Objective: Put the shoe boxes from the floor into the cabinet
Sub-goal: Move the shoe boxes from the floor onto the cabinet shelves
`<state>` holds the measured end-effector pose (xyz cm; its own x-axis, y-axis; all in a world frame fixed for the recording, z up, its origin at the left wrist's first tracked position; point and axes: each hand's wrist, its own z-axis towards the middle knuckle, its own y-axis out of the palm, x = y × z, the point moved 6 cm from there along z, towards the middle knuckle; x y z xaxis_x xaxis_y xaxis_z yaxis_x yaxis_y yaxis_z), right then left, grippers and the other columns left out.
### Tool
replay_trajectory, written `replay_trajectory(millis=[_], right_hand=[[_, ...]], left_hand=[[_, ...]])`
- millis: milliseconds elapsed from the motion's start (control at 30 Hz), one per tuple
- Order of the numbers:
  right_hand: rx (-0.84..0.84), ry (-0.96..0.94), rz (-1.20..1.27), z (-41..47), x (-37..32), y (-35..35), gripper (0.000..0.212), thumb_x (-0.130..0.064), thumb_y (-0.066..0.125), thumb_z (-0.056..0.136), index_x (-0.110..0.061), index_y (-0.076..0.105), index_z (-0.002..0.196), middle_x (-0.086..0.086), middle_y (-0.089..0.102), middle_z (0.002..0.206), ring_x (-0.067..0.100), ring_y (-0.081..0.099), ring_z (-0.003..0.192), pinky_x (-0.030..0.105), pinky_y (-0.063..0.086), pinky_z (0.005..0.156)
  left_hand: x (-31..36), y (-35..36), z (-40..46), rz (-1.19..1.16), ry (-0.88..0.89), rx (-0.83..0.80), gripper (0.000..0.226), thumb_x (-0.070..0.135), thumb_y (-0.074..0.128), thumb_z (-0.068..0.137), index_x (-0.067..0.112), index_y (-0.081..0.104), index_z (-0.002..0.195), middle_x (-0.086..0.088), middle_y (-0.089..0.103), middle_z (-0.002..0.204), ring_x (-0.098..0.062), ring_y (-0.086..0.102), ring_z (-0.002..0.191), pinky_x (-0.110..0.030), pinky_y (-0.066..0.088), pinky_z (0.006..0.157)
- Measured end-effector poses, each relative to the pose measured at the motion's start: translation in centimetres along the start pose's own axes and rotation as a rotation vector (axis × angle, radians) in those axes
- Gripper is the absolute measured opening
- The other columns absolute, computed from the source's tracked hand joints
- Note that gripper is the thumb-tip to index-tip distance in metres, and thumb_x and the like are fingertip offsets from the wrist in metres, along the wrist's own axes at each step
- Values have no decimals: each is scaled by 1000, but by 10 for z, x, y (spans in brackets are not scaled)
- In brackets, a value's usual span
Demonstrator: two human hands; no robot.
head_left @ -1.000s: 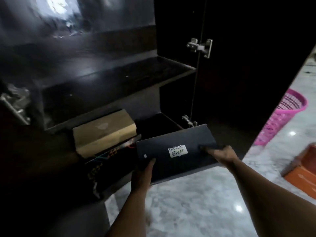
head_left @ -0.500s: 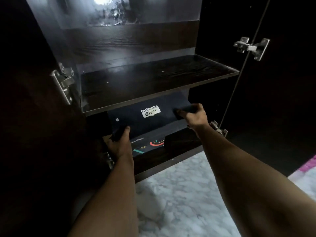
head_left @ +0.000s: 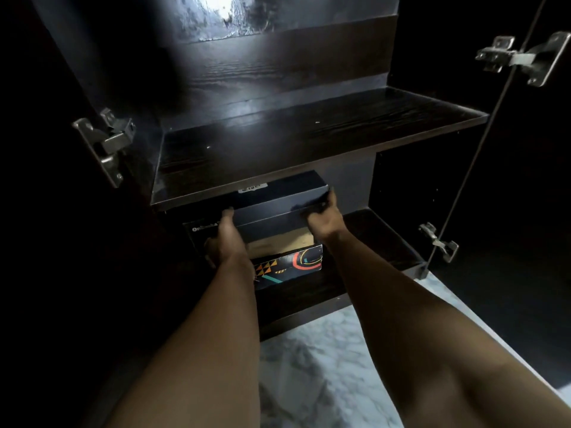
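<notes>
Hands (head_left: 321,217) grip navy "Tiger"-labelled shoe box (head_left: 278,202) inside cabinet (head_left: 309,125).

both hands (head_left: 227,242) gripping dark shoe box (head_left: 279,200)

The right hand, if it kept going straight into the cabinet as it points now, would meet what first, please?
Probably the cabinet's back wall: the right hand grips the dark shoe box and points inward, though depth is unclear.

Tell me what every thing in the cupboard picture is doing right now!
dark blue shoe box: held, partly under the upper shelf, on top of other boxes
left hand: grips the box's left end
right hand: grips its right end
patterned box: lying under the pile
tan box: sandwiched between
upper shelf: bare
cabinet doors: open
</notes>
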<state>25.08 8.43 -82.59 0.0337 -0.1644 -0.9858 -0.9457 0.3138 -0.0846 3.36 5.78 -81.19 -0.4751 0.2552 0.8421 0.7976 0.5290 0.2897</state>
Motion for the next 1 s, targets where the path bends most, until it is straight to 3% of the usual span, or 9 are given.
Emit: replay_trajectory(millis=[67, 200, 333, 400, 500, 567, 733, 867, 1000], right_hand=[[-91, 29, -48, 4, 4, 3, 100, 4, 65, 91, -23, 0, 163, 15, 38, 155, 34, 40, 142, 52, 35, 120], [-129, 103, -77, -3, 12, -1, 98, 0, 63, 94, -25, -3, 162, 18, 41, 154, 38, 43, 142, 44, 39, 117], [-16, 111, -333, -31, 35, -32, 86, -21, 73, 92, -14, 21, 159, 16, 54, 144, 33, 52, 135, 36, 43, 112], [19, 146, -444, -52, 57, -55, 79, -27, 74, 90, -11, 34, 156, 14, 50, 150, 30, 49, 140, 30, 38, 113], [83, 209, -564, -93, 91, -106, 73, -31, 72, 93, -9, 40, 155, 14, 45, 157, 29, 45, 143, 31, 36, 114], [127, 269, -603, -127, 116, -146, 72, -32, 67, 97, -8, 35, 157, 16, 40, 160, 32, 42, 145, 35, 35, 116], [346, 567, -589, -243, 179, -262, 81, -40, 64, 93, -12, 26, 160, 14, 48, 154, 32, 50, 138, 36, 44, 112], [582, 697, -605, -358, 194, -354, 74, -37, 65, 94, -11, 36, 156, 14, 48, 155, 32, 48, 140, 36, 41, 114], [839, 753, -631, -484, 185, -431, 61, -32, 65, 96, -11, 46, 150, 16, 54, 149, 34, 52, 135, 34, 43, 106]], left_hand=[[3, 4, 3, 51, 6, -46, 77, 56, 74, 67, 20, 51, 131, -7, 58, 128, -27, 61, 108, -46, 54, 99], [-3, 9, 5, 268, 34, -72, 52, 37, 67, 91, 5, 55, 130, -15, 59, 133, -31, 60, 112, -46, 55, 98], [-42, 15, -12, 527, 33, -233, 43, 26, 55, 101, 3, 57, 137, -20, 59, 141, -37, 61, 127, -43, 55, 88], [-77, 22, -24, 706, 28, -335, 29, 26, 54, 102, 7, 66, 120, -20, 67, 128, -35, 67, 113, -43, 58, 89], [-140, 33, -59, 928, -28, -494, 24, 25, 56, 101, 4, 67, 103, -13, 66, 91, -24, 59, 70, -26, 53, 57], [-177, 35, -88, 1091, -63, -614, 21, 28, 62, 98, 9, 68, 89, -10, 65, 91, -21, 56, 67, -29, 48, 62], [-248, 41, -177, 1285, -62, -958, 18, 34, 66, 94, 22, 64, 82, -10, 71, 98, -28, 68, 93, -45, 56, 90], [-305, 51, -254, 1389, -20, -1200, 23, 30, 70, 91, 7, 73, 93, -19, 76, 93, -31, 69, 78, -36, 52, 70], [-361, 49, -352, 1420, -41, -1447, 21, 26, 66, 93, 6, 68, 91, -15, 66, 87, -26, 61, 79, -32, 44, 71]])
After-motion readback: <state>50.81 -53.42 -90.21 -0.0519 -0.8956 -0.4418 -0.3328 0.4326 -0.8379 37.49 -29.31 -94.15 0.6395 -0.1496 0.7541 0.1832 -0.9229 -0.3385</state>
